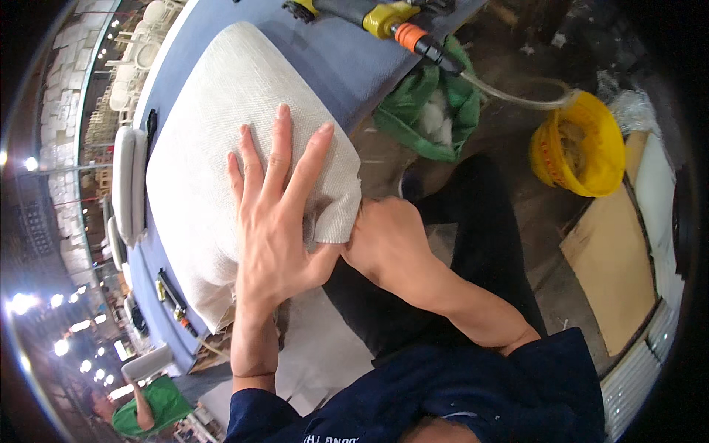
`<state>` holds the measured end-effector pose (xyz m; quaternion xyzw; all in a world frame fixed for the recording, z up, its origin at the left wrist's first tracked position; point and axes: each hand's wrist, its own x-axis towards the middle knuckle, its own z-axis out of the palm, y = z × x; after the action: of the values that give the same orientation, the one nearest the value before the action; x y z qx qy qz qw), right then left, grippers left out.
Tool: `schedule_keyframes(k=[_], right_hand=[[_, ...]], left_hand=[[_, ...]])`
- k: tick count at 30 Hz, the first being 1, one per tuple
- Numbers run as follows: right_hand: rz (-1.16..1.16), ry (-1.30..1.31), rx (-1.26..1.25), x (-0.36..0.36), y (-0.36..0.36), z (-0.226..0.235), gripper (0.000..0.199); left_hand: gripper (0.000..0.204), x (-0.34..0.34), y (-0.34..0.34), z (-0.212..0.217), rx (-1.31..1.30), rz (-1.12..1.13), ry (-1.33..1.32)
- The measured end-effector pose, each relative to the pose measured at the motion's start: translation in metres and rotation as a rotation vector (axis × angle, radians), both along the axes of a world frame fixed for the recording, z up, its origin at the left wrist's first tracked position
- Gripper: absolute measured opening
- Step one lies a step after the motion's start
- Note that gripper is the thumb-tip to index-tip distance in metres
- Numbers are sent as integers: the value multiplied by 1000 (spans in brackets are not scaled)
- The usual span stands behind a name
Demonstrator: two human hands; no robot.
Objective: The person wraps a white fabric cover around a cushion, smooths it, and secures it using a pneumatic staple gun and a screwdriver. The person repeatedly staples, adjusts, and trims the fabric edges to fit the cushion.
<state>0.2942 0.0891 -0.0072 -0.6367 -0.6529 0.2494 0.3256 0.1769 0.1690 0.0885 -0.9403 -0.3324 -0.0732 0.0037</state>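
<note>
A cushion panel covered in off-white woven fabric (214,125) lies on the blue-topped table in front of me. My left hand (273,199) rests flat on it with the fingers spread, the thumb near the fabric's folded near edge. At that same edge my right hand (388,240) is closed, its fingers curled at the loose fabric corner beside my left thumb. The fingertips of the right hand are partly hidden under the panel's edge. The fabric is wrinkled and bunched around this corner.
A yellow and black air tool (380,18) with an orange hose coupling lies at the table's far edge. Below hangs a green bag (436,111); a yellow bucket (580,144) stands right. Another tool (173,299) and pale cushions (129,184) sit left. A person in green (155,406) works lower left.
</note>
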Motion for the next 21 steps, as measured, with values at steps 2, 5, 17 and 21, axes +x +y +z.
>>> schedule_keyframes(k=[2,5,17,21], right_hand=[[-120,410,30,-5,0,4,21],[-228,551,104,-10,-4,15,21],[-117,-447,368,-7,-9,4,14],[170,-587,331,18,-36,44,9]], left_hand=[[90,5,-2,20,-85,5,2],[74,22,-3,4,28,78,-53],[44,38,-5,-7,265,195,198],[39,30,-6,2,195,213,241]])
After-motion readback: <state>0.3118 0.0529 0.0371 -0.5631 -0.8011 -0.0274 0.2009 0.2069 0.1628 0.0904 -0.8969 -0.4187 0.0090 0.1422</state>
